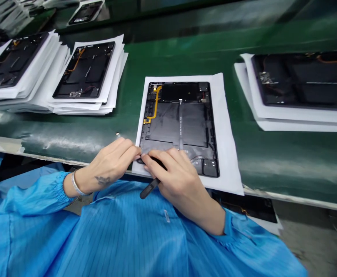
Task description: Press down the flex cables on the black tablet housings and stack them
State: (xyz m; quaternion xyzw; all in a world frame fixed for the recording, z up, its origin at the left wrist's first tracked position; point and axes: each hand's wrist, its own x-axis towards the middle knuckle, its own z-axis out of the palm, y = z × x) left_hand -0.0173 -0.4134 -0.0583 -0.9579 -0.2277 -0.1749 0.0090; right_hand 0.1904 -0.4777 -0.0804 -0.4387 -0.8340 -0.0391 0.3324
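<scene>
In the head view an opened tablet housing (168, 123) lies on a white sheet (224, 154), its dark inside facing up. An orange flex cable (157, 104) runs down its upper left side. My left hand (115, 157) is closed in a pinch at the housing's lower left corner; whatever the fingertips hold is hidden. My right hand (174, 171) reaches over the lower edge, closed on a slim black hand tool (149, 188). The tool's blunt end sticks out below the palm, while its working tip is hidden by the fingers. Both sets of fingertips nearly meet at that corner.
To the left, similar tablet housings (87, 73) sit on stacked white sheets (41, 77). Another housing (304, 80) lies on sheets at right. The green bench (272, 161) ends just in front of my body. Below its edge, a dark panel (257, 207) is partly visible.
</scene>
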